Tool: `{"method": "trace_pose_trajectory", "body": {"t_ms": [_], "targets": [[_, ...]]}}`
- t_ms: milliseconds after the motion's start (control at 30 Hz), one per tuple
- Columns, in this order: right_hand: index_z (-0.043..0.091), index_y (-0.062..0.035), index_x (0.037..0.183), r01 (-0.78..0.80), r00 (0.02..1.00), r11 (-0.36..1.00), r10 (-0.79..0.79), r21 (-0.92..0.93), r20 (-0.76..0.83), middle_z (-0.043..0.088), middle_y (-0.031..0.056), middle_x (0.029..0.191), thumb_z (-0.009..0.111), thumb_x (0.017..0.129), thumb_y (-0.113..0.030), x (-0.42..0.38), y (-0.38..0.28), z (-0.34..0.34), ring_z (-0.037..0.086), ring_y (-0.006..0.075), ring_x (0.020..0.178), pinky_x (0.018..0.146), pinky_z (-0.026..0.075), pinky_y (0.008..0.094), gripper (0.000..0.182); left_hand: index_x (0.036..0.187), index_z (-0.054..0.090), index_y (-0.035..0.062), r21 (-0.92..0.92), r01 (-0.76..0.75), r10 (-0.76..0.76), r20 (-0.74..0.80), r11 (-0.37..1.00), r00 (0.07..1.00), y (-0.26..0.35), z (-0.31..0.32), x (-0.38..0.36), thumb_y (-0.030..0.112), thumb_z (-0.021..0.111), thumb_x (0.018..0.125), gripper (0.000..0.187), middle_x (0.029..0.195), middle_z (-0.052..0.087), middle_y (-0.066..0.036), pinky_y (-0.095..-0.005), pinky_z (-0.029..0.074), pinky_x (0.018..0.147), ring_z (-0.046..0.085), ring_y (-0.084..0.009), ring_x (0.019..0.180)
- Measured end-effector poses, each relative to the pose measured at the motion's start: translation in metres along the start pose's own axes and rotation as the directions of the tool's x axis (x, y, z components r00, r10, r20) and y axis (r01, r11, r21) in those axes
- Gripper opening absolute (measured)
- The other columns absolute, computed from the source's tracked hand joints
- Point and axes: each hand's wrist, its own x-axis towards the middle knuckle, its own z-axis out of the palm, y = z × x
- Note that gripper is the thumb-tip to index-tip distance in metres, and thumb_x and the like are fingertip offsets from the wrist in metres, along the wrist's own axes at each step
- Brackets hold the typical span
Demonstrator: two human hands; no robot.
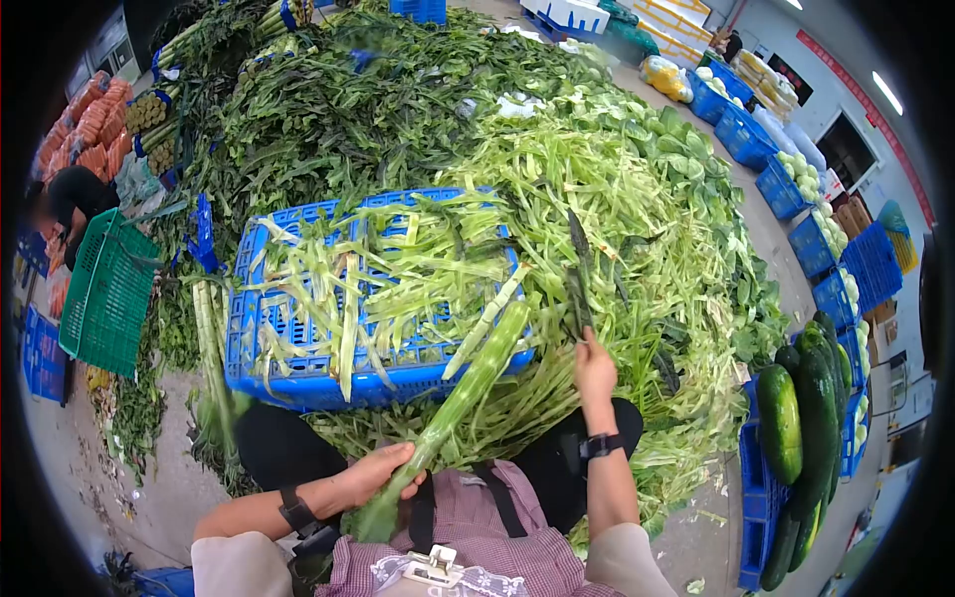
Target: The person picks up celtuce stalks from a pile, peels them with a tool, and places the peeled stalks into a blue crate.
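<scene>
My left hand (383, 470) is closed around the lower part of a thick pale green stalk (460, 398), which slants up and right over the front edge of a blue crate (298, 393). Long peeled strips (398, 264) lie scattered on the crate's slatted top. My right hand (595, 370) is closed at the lower end of a long, dark, narrow thing (577, 274) pointing upward over the heap of peelings (647, 249). I cannot make out whether this is a blade or a leaf. A gap separates it from the stalk.
Dark leaves (328, 119) are piled behind the crate. At right, large green gourds (811, 408) rest on blue crates (761, 507); more crates (746, 139) line the wall. A person (75, 204) bends near a green basket (107, 289) at left. Uncut stalks (211, 328) lie left.
</scene>
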Motion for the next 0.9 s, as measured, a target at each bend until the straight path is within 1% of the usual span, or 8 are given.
{"method": "trace_pose_trajectory", "body": {"t_ms": [133,233,333,400,433,700,767,900], "targets": [[0.059,-0.0108,0.122,0.337,0.941,0.933,-0.338,0.127,-0.02,0.067,0.0135,0.088,0.06,0.086,-0.019,-0.049,-0.023,-0.015,0.064,0.0301,0.07,0.059,0.05,0.0362,0.037,0.109,0.046,0.008,-0.181,0.029,-0.019,0.058,0.983,0.998,0.0,0.003,0.003,0.039,0.027,0.102,0.037,0.078,0.052,-0.006,-0.027,0.039,0.051,0.047,-0.0145,0.055],[0.059,-0.0157,0.122,0.759,0.56,0.641,-0.734,0.119,0.384,0.066,0.0085,0.088,0.062,0.082,-0.018,-0.108,-0.076,-0.039,0.063,0.0264,0.067,0.056,0.051,0.0345,0.04,0.102,0.044,0.0072,-0.358,0.138,-0.056,0.231,0.924,0.971,-0.002,-0.006,0.014,0.044,0.023,0.102,0.042,0.073,0.046,-0.005,-0.0293,0.036,0.05,0.042,-0.0159,0.051],[0.059,-0.0182,0.121,0.708,0.671,0.688,-0.588,-0.156,0.451,0.061,0.0065,0.078,0.062,0.08,-0.018,-0.078,-0.083,-0.027,0.061,0.026,0.062,0.053,0.049,0.035,0.041,0.097,0.045,0.013,-0.33,0.198,-0.11,0.268,0.923,0.957,-0.009,-0.012,0.013,0.049,0.025,0.099,0.041,0.071,0.046,-0.003,-0.0283,0.033,0.049,0.04,-0.0133,0.047],[0.06,-0.0177,0.121,0.459,0.888,0.887,-0.457,-0.044,0.041,0.06,0.008,0.078,0.064,0.082,-0.019,-0.037,-0.039,-0.003,0.061,0.0274,0.063,0.055,0.049,0.0371,0.039,0.101,0.046,0.0118,-0.324,0.158,-0.072,0.262,0.933,0.962,-0.005,-0.004,0.01,0.05,0.024,0.099,0.044,0.075,0.048,-0.004,-0.0282,0.035,0.049,0.04,-0.0133,0.047],[0.059,-0.0152,0.121,0.329,0.939,0.94,-0.335,0.087,0.072,0.06,0.0098,0.079,0.064,0.083,-0.018,-0.023,-0.034,-0.008,0.061,0.0292,0.064,0.057,0.049,0.0375,0.039,0.101,0.046,0.0118,-0.324,0.154,-0.067,0.264,0.934,0.962,-0.001,0.002,0.006,0.05,0.024,0.099,0.044,0.075,0.048,-0.004,-0.0282,0.035,0.049,0.04,-0.0133,0.047],[0.056,-0.022,0.125,0.68,0.705,0.732,-0.669,0.046,0.235,0.057,0.0081,0.078,0.064,0.082,-0.024,-0.087,-0.074,-0.018,0.059,0.0274,0.058,0.049,0.049,0.0382,0.044,0.114,0.044,0.0076,-0.035,-0.068,0.068,0.001,0.997,0.998,-0.012,-0.007,0.012,0.041,0.04,0.099,0.036,0.085,0.053,-0.007,-0.0279,0.043,0.054,0.053,-0.0168,0.063],[0.058,-0.0214,0.123,0.523,0.849,0.813,-0.471,-0.257,0.239,0.058,0.0095,0.077,0.063,0.083,-0.023,-0.052,-0.07,-0.016,0.059,0.0285,0.059,0.05,0.049,0.0399,0.04,0.114,0.044,0.0075,-0.019,-0.072,0.072,0.008,0.997,0.997,-0.017,-0.008,0.013,0.039,0.042,0.099,0.035,0.084,0.053,-0.008,-0.0278,0.043,0.054,0.054,-0.0173,0.066],[0.061,-0.014,0.12,0.055,0.998,0.997,-0.057,-0.055,-0.022,0.062,0.0138,0.079,0.059,0.087,-0.023,0.003,-0.015,-0.008,0.061,0.0346,0.067,0.059,0.049,0.0426,0.034,0.106,0.046,0.0052,0.045,-0.165,0.168,-0.067,0.985,0.983,-0.011,0.008,0.01,0.039,0.04,0.1,0.035,0.078,0.053,-0.006,-0.0262,0.043,0.052,0.053,-0.0143,0.059]]}}
